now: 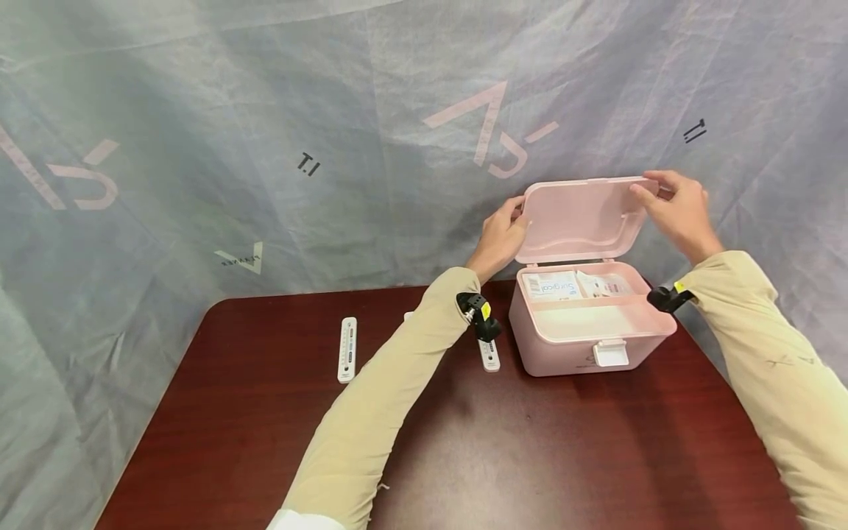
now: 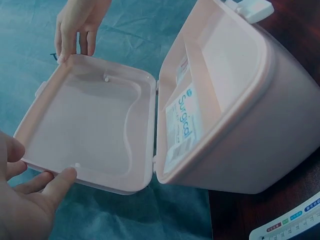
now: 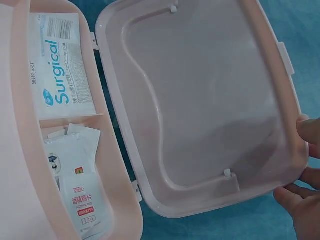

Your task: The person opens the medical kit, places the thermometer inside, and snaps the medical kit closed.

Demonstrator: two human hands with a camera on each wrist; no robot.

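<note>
A pink storage box (image 1: 583,316) stands at the right of the table, its lid (image 1: 576,213) raised upright on the back hinges. My left hand (image 1: 501,232) holds the lid's left edge, thumb and fingers at the rim. At the lid's upper right corner, my right hand (image 1: 682,210) pinches the edge between thumb and fingers. Inside the box, a white packet marked Surgical (image 3: 62,65) lies in one rear compartment. Alcohol pad sachets (image 3: 82,205) fill the compartment beside it. The wide front compartment (image 1: 596,322) shows a bare pale floor.
A white strip with a printed scale (image 1: 347,350) lies on the dark red table (image 1: 265,412). Another such strip (image 1: 490,357) lies beside the box, partly covered by the left wrist. A grey printed cloth (image 1: 371,147) hangs behind the table. The white latch (image 1: 611,353) juts from the box front.
</note>
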